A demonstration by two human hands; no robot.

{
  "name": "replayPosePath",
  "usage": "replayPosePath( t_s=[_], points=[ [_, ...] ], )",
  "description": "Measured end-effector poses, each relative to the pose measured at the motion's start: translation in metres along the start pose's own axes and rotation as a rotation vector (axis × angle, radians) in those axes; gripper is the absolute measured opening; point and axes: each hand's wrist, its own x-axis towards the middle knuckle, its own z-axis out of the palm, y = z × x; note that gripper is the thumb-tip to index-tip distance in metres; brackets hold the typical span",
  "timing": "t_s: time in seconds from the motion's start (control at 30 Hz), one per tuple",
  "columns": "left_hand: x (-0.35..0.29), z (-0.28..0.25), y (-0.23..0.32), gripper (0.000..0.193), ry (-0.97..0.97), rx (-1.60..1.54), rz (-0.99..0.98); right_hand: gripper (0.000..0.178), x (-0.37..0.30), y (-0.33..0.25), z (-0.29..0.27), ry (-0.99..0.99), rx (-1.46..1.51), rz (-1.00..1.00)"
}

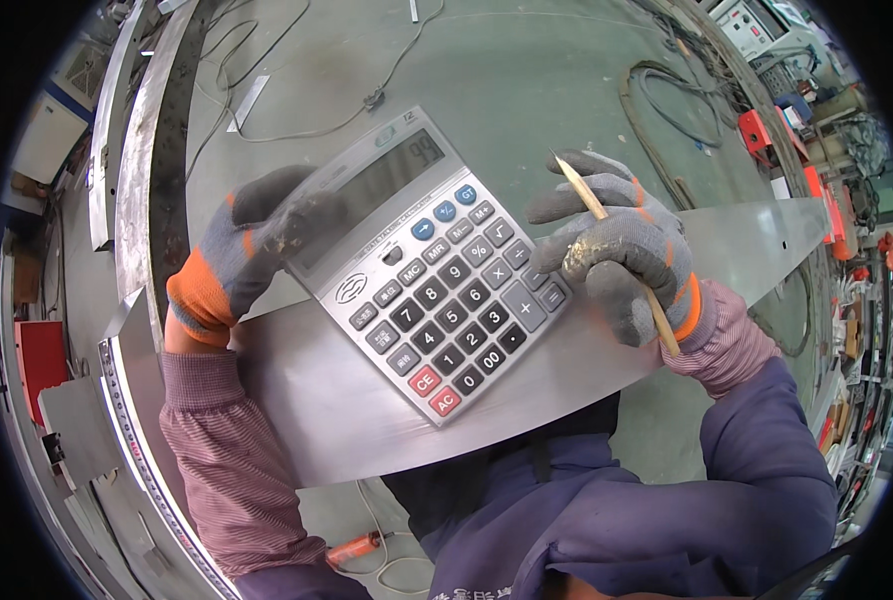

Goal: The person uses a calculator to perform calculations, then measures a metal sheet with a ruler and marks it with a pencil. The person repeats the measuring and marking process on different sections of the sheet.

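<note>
A large silver desk calculator (432,290) with black, grey, blue and red keys is tilted in front of me above a sheet of bare metal (346,430). My left hand (256,235), in a grey and orange work glove, grips it by the upper left edge beside the display; the thumb lies over the front. At the calculator's right side is my right hand (626,245), gloved alike, with a sharpened wooden pencil (578,186) between its curled fingers. Its fingertips come close to the right-hand keys; whether they touch is unclear.
Long metal beams (146,130) run along the left. Cables (366,105) lie on the green-grey floor (506,70) ahead, with a coiled hose (666,85) at the far right. An orange-handled tool (354,549) lies below the sheet. Red equipment (756,135) stands at the right.
</note>
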Motion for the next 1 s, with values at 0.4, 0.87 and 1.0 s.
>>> replayPosePath(
  t_s=[0.4,0.87,1.0],
  points=[
    [-0.003,0.0,0.002,0.054,0.027,-0.035,-0.034,0.01,-0.001,-0.001,0.003,-0.016,-0.078,-0.175],
    [0.0,0.0,0.001,0.057,0.022,0.03,0.016,0.01,0.002,-0.002,-0.004,-0.02,-0.119,-0.081],
    [-0.005,-0.001,-0.002,0.059,0.046,0.003,0.04,0.016,0.005,-0.002,-0.001,-0.074,-0.063,-0.075]
  ],
)
